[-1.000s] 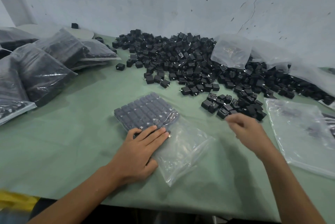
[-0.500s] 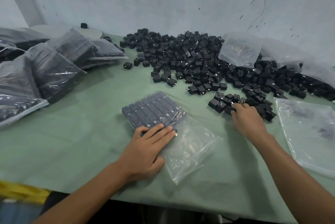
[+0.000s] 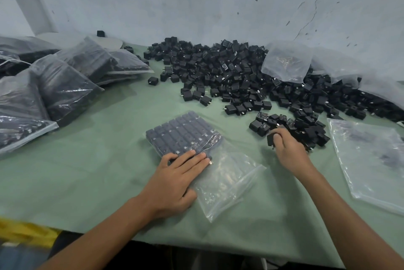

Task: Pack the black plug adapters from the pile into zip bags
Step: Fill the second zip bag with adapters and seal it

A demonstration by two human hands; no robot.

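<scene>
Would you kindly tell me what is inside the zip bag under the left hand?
The zip bag holds neat rows of black plug adapters in its far half; its near half looks empty. The left hand covers the nearest row's corner, hiding the count there.

Your left hand [image 3: 175, 184] and your right hand [image 3: 288, 151] are both bare, uncovered from the fingertips back to the wrist. Your left forearm [image 3: 105, 234] and right forearm [image 3: 354, 215] are bare too, all the way to the lower edge of the view; what you wear above them is out of sight. The forearms are slim and smooth, broadening toward the elbow. Your fingers [image 3: 192, 161] are long and slender, with short nails. Knuckles and faint tendon lines mark the back of each hand.
</scene>
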